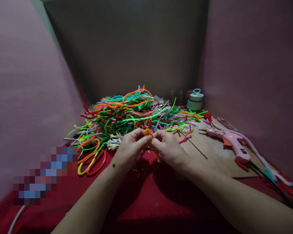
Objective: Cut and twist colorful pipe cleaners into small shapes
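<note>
An orange-yellow pipe cleaner (148, 132) is pinched between my two hands, above the red cloth. Its upper part is bent into a small loop, and a loose end hangs below my right hand. My left hand (133, 143) is closed on it from the left with thumb and fingers. From the other side, my right hand (167, 146) grips it, with the fingertips of both hands almost touching. Behind them lies a large heap of colourful pipe cleaners (127, 113). The fingers hide part of the piece they hold.
On the right, a pink glue gun (230, 139) with a lit red light and a black cord rests on a wooden board (205, 156). A thin black stick (196, 149) lies there too. A mint-green lidded container (195, 100) stands behind. Red cloth (161, 201) covers the table; walls rise close by.
</note>
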### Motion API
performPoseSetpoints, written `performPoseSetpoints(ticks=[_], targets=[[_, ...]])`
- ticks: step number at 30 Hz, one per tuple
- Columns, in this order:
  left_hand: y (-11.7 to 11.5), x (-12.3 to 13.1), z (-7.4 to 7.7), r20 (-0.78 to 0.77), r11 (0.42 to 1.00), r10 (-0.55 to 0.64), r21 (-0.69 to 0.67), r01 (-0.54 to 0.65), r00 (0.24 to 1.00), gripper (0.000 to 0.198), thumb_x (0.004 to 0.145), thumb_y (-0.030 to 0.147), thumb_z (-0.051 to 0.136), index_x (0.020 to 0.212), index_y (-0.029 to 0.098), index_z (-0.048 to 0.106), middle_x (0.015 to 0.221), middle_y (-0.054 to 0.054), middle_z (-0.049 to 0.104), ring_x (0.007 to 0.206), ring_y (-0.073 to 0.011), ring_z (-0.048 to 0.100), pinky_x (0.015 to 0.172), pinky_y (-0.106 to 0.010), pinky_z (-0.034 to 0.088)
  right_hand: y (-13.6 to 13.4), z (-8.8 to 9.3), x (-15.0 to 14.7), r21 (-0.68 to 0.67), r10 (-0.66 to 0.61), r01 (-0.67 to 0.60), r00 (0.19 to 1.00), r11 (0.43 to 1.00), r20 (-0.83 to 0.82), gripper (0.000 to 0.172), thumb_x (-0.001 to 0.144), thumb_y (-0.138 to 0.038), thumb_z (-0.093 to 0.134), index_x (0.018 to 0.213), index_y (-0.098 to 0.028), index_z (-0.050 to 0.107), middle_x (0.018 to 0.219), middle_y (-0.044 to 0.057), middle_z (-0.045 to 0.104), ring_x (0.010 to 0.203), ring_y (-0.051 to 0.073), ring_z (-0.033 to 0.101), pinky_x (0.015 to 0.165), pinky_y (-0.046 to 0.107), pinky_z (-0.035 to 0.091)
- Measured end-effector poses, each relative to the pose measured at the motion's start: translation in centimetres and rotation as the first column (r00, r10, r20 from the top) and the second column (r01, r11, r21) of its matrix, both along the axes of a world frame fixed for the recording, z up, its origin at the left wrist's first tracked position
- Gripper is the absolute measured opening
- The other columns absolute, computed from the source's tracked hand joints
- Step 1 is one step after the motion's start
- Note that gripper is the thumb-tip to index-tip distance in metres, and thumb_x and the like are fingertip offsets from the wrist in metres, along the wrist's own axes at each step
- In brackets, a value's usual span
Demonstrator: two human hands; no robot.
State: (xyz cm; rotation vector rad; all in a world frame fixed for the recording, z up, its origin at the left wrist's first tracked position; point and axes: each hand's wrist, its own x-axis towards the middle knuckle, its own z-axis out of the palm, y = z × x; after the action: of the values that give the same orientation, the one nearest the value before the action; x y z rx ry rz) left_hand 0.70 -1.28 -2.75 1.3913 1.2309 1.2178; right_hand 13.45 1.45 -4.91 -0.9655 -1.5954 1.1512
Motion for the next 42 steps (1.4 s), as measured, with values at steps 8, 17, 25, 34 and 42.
performPoseSetpoints(ticks=[8,17,25,34,42], targets=[[-0.6,-1.1,0.9,-0.145,0.998,-0.04,-0.061,0.032,0.989,0.017,0.066,0.029,0.065,0.067,0.014,0.057,0.055,0.003,0.053,0.046,-0.007,0.044,0.046,-0.02,0.035,-0.4,1.0,0.5,-0.18,0.116,-0.154,0.972,0.972,-0.204,0.007,0.064,-0.014,0.049,0.058,-0.016,0.048,0.05,-0.005,0.044,0.044,0.006,0.038,0.042,0.019,0.03],[-0.7,-1.0,1.2,-0.095,1.0,-0.025,-0.004,0.025,0.995,0.017,0.063,0.026,0.07,0.071,0.014,0.06,0.065,0.002,0.059,0.058,-0.0085,0.052,0.056,-0.02,0.041,-0.6,1.1,0.6,-0.215,0.189,-0.252,0.943,0.944,-0.273,0.019,0.066,-0.024,0.062,0.056,-0.014,0.049,0.048,-0.005,0.044,0.042,0.005,0.038,0.042,0.019,0.029],[-0.4,-2.0,0.7,0.197,0.961,-0.228,-0.112,0.253,0.953,0.025,0.065,0.023,0.069,0.088,0.013,0.065,0.079,-0.005,0.063,0.07,-0.0137,0.058,0.07,-0.026,0.045,-0.2,0.5,0.6,-0.241,0.416,-0.507,0.842,0.827,-0.343,0.019,0.065,-0.026,0.065,0.061,-0.012,0.053,0.051,-0.005,0.045,0.042,0.004,0.035,0.043,0.019,0.027],[-0.7,-1.6,1.3,-0.095,0.994,-0.105,-0.025,0.103,0.99,0.019,0.069,0.032,0.063,0.065,0.014,0.061,0.059,0.001,0.052,0.054,-0.0079,0.044,0.05,-0.019,0.034,-0.3,0.1,0.3,-0.25,0.417,-0.531,0.82,0.81,-0.391,0.018,0.062,-0.025,0.066,0.059,-0.012,0.054,0.051,-0.005,0.046,0.044,0.005,0.038,0.046,0.02,0.029],[-1.0,-1.3,1.8,-0.244,0.997,-0.056,0.032,0.066,0.968,0.02,0.071,0.033,0.059,0.063,0.014,0.058,0.048,0.005,0.042,0.042,-0.0047,0.031,0.039,-0.018,0.021,-0.6,0.0,0.1,-0.282,0.373,-0.502,0.835,0.818,-0.405,0.01,0.062,-0.016,0.062,0.059,-0.013,0.053,0.051,-0.005,0.046,0.044,0.004,0.039,0.045,0.02,0.031]])
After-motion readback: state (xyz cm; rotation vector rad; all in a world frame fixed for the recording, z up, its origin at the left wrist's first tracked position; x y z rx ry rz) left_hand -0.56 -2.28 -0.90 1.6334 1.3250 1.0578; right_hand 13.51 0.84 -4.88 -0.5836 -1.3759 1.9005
